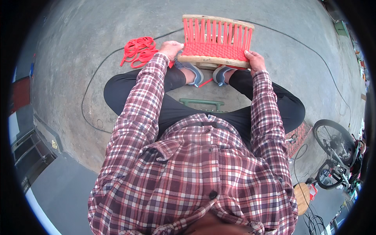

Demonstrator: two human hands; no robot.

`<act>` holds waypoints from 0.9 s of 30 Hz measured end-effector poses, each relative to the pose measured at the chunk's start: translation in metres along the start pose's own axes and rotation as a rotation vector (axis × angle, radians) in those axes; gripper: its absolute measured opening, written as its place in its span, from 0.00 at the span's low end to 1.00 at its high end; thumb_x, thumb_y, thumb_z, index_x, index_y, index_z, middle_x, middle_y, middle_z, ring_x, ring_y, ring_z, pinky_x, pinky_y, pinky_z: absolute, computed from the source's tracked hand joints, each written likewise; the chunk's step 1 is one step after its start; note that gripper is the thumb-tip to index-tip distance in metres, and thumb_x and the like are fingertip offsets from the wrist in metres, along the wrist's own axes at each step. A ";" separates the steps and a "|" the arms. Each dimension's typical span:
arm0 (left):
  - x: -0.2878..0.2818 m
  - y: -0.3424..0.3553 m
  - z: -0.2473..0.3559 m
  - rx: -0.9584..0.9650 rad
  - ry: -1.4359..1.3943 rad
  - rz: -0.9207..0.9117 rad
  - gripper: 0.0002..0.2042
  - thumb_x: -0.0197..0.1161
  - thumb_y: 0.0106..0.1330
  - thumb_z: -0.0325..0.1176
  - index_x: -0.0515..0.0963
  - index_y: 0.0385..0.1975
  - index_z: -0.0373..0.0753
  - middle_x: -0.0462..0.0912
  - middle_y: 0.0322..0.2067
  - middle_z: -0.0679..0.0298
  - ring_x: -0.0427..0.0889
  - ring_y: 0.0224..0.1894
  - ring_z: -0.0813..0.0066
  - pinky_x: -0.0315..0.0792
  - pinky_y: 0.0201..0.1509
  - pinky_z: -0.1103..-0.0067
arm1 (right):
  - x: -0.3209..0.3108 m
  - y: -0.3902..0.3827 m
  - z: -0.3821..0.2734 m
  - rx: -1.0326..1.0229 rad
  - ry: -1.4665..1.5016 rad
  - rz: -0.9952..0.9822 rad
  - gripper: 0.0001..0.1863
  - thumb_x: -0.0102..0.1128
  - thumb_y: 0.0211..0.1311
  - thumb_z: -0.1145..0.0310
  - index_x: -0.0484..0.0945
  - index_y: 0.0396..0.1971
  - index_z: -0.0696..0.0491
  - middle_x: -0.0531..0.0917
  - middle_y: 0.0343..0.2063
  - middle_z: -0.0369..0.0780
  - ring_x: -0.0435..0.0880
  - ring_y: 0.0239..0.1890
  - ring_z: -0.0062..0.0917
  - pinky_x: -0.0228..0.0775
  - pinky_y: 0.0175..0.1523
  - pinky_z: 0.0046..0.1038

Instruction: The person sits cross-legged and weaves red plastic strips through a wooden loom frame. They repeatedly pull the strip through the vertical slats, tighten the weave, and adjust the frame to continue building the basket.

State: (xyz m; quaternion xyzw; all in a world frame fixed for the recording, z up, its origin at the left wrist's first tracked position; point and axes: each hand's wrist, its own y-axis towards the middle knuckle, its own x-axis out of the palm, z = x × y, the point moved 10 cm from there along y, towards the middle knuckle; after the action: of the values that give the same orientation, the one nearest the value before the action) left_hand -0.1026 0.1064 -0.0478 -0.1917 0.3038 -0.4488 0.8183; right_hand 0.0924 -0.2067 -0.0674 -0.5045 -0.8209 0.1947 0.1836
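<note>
A wooden seat frame (203, 59) stands upright beyond my feet, its lower half closely woven with red cord (213, 50) and its upper half strung with separate vertical red strands. My left hand (170, 50) is closed at the frame's left end, gripping it. My right hand (255, 61) is wrapped round the right end, thumb on the front by the weave. A loose heap of red cord (139, 51) lies on the floor left of my left hand, and a short red strand (205, 82) lies between my shoes.
A green bar-like piece (201, 103) lies between my legs. A black cable (86, 98) curves over the grey floor. At the right are a red patterned mat (297, 137), scissors (291, 139), a bicycle (337, 145), a round wooden stool (301, 199) and tangled wires (315, 223).
</note>
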 end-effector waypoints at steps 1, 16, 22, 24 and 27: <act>-0.002 0.001 0.002 0.024 -0.009 0.008 0.10 0.64 0.55 0.38 0.80 0.30 0.38 0.75 0.18 0.70 0.62 0.12 0.84 0.57 0.13 0.81 | -0.004 0.001 0.005 0.024 0.016 0.038 0.16 0.60 0.55 0.67 0.76 0.39 0.64 0.80 0.34 0.43 0.77 0.36 0.26 0.69 0.41 0.27; 0.038 -0.045 0.032 0.028 -0.098 -0.226 0.19 0.70 0.49 0.40 0.77 0.35 0.34 0.79 0.31 0.64 0.74 0.31 0.79 0.68 0.38 0.80 | -0.001 -0.016 0.011 0.087 0.105 -0.055 0.16 0.62 0.54 0.65 0.75 0.36 0.63 0.78 0.30 0.40 0.76 0.30 0.24 0.69 0.35 0.26; 0.051 -0.027 0.014 0.037 -0.167 -0.287 0.17 0.71 0.48 0.38 0.77 0.34 0.34 0.81 0.33 0.62 0.76 0.32 0.78 0.69 0.40 0.80 | -0.015 -0.013 0.018 0.111 -0.083 0.042 0.15 0.62 0.53 0.66 0.76 0.32 0.64 0.77 0.26 0.39 0.75 0.27 0.23 0.68 0.32 0.25; 0.042 -0.027 0.017 0.069 -0.149 -0.255 0.17 0.71 0.48 0.40 0.78 0.32 0.35 0.81 0.32 0.62 0.76 0.32 0.79 0.70 0.38 0.80 | -0.017 -0.009 0.018 0.078 -0.087 0.054 0.14 0.62 0.53 0.65 0.77 0.31 0.63 0.77 0.25 0.39 0.75 0.26 0.23 0.67 0.31 0.25; 0.011 -0.024 0.018 0.043 0.263 -0.130 0.17 0.70 0.48 0.43 0.78 0.30 0.36 0.81 0.29 0.60 0.77 0.31 0.79 0.71 0.35 0.79 | -0.018 -0.003 0.015 0.044 -0.127 0.071 0.14 0.62 0.53 0.64 0.78 0.30 0.62 0.78 0.24 0.40 0.75 0.26 0.23 0.68 0.31 0.26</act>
State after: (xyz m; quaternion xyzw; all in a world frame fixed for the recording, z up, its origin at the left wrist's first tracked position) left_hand -0.1003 0.0849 -0.0239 -0.1329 0.3857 -0.5286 0.7444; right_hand 0.0901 -0.2264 -0.0805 -0.5158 -0.8079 0.2508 0.1352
